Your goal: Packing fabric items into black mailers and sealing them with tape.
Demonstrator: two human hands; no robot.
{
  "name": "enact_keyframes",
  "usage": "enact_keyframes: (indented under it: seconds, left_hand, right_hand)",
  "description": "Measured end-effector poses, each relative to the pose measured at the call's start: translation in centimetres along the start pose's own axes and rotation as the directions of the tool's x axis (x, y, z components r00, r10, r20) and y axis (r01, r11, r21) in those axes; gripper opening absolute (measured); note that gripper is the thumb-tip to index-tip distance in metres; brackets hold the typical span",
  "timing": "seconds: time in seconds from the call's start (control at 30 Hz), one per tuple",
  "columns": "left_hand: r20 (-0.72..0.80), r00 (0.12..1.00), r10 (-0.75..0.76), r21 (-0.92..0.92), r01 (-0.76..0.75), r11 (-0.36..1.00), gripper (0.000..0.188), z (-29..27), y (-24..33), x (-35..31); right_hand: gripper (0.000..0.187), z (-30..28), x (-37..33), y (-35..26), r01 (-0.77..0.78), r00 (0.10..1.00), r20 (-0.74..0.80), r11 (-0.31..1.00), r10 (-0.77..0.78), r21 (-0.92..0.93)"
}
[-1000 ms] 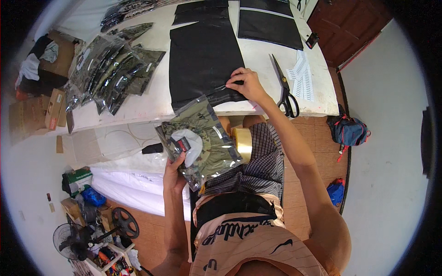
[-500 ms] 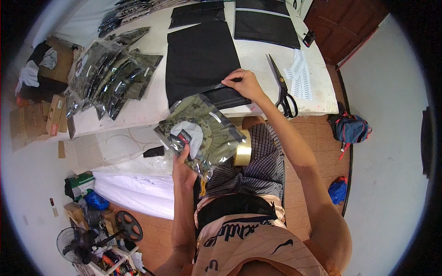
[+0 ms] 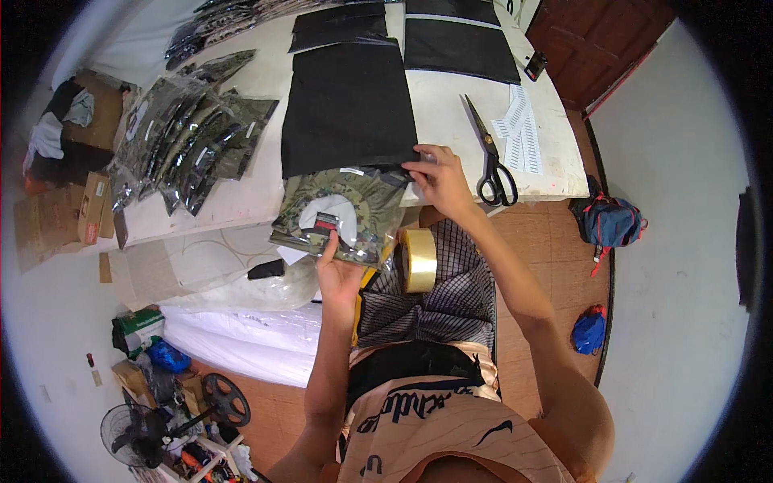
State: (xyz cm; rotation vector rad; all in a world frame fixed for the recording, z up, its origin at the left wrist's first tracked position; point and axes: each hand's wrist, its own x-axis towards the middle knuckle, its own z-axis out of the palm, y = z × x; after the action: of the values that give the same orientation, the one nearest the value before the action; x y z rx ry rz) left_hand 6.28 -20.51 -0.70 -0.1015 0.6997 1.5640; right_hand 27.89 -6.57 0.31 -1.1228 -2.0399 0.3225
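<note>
My left hand (image 3: 340,278) grips the near edge of a folded camouflage shirt (image 3: 366,213) in clear plastic, its thumb on top by a dark and red tag inside the white neck opening. The shirt's far edge meets the near edge of a flat black bag (image 3: 350,109) on the table; whether it lies inside the bag's mouth I cannot tell. At that bag's near right corner, my right hand (image 3: 443,183) pinches the edge between thumb and fingers. A roll of golden clear tape (image 3: 419,262) rests on my lap below the shirt.
Black-handled scissors (image 3: 488,153) and white printed label strips (image 3: 522,133) lie on the table to the right. More black bags (image 3: 460,50) lie at the back. Several packaged camouflage shirts (image 3: 189,133) are heaped left. A fan (image 3: 133,435) stands at lower left.
The shirt has moved forward and turned squarer to the black bag, its far edge now at the bag's near edge. My right hand has shifted slightly right and nearer to me.
</note>
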Motion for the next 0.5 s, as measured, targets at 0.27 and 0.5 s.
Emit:
enact_keyframes:
  seconds: [0.27,0.5]
  left_hand:
    - [-0.032,0.999,-0.002,-0.075,0.000,0.997,0.035,0.5,0.3,0.8]
    - [0.031,0.999,-0.014,-0.125,0.018,0.992,0.038,1.3,-0.3,1.9]
  right_hand:
    - [0.023,-1.1,-2.9,-1.8,0.030,0.999,0.023,0.989,-0.027,-0.145]
    - [0.031,-0.9,-3.9,-3.8,0.059,0.997,0.052,0.989,-0.052,-0.136]
